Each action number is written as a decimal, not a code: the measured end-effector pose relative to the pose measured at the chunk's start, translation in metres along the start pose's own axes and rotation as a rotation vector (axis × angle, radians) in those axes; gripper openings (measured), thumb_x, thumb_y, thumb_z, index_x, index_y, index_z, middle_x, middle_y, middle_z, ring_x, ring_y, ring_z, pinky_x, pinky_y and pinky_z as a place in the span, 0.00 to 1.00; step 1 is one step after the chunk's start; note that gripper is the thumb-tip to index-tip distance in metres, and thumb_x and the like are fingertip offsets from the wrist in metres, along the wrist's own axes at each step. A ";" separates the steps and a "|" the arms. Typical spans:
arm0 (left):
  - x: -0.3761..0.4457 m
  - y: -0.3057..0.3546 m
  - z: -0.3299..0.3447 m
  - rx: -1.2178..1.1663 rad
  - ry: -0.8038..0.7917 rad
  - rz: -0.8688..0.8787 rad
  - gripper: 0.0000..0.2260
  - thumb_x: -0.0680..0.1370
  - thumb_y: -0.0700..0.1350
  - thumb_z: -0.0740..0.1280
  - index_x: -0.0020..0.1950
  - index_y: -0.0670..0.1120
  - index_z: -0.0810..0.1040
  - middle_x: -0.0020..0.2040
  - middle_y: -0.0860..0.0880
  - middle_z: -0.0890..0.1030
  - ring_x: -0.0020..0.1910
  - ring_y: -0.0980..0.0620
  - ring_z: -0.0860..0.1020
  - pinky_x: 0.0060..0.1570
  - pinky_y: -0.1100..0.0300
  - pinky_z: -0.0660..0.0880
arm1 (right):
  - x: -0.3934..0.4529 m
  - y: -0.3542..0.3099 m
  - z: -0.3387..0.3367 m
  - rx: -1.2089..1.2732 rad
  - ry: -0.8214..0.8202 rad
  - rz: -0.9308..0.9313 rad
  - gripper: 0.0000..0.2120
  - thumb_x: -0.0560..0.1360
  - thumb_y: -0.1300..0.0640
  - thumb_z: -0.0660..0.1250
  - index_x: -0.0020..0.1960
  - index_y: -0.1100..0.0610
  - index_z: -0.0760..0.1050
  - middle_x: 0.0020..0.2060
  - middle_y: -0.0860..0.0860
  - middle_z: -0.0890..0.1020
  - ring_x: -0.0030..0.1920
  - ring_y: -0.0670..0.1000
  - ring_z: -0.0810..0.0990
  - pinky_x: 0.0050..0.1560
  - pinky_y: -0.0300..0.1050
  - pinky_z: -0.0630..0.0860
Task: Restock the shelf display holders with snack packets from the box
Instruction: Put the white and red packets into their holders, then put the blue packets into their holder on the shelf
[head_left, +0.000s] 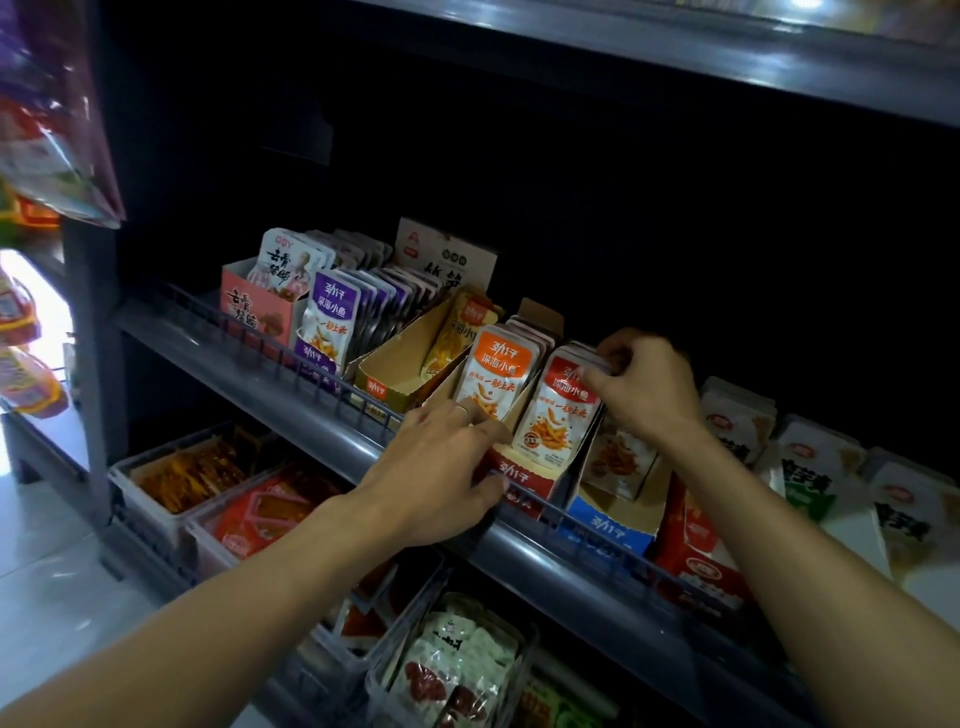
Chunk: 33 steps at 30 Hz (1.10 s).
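A row of cardboard display holders stands on the middle shelf. The red holder (524, 480) carries a stack of red-topped snack packets (558, 415). My right hand (644, 384) pinches the top edges of those packets from above. My left hand (441, 467) grips the front left corner of the red holder, thumb on its front face. Left of it stands a holder with orange-topped packets (496, 371). A yellow holder (400, 371) holds a single leaning yellow packet (457, 332). The blue holder (610, 514) on the right has few packets. No supply box is in view.
A wire rail (291, 348) runs along the shelf's front edge. Purple packets (332, 317) and a pink holder (260, 306) stand further left. White packets (810, 457) lie to the right. Clear bins (171, 483) of snacks fill the lower shelf. Bags hang at far left.
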<state>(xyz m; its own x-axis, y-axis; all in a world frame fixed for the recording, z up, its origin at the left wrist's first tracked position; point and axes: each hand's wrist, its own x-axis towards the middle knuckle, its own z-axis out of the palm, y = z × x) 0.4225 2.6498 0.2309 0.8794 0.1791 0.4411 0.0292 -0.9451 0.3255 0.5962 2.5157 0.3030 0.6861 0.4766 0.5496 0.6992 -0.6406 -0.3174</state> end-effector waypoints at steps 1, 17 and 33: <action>-0.002 0.000 -0.003 -0.002 0.008 -0.001 0.22 0.79 0.56 0.63 0.72 0.54 0.69 0.68 0.53 0.69 0.70 0.53 0.63 0.71 0.52 0.57 | -0.004 -0.008 -0.001 0.015 0.013 -0.049 0.18 0.75 0.51 0.72 0.63 0.57 0.77 0.56 0.53 0.81 0.55 0.52 0.79 0.53 0.48 0.78; -0.135 -0.078 -0.034 0.138 -0.057 -0.047 0.16 0.75 0.61 0.62 0.58 0.55 0.77 0.52 0.55 0.79 0.52 0.51 0.79 0.48 0.53 0.78 | -0.123 -0.145 0.066 0.089 -0.184 -0.360 0.13 0.74 0.50 0.71 0.55 0.54 0.79 0.48 0.49 0.80 0.48 0.48 0.77 0.48 0.43 0.73; -0.426 -0.216 -0.002 0.246 -0.437 -0.170 0.14 0.75 0.63 0.60 0.47 0.55 0.76 0.43 0.58 0.76 0.44 0.56 0.77 0.41 0.57 0.73 | -0.309 -0.258 0.260 0.118 -0.642 -0.507 0.13 0.74 0.49 0.72 0.55 0.54 0.80 0.48 0.48 0.81 0.47 0.47 0.79 0.50 0.47 0.78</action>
<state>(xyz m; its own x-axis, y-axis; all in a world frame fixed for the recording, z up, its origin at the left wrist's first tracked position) 0.0406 2.7778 -0.0256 0.9671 0.2544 -0.0079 0.2532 -0.9582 0.1329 0.2564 2.6905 0.0140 0.2384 0.9649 0.1106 0.9467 -0.2054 -0.2482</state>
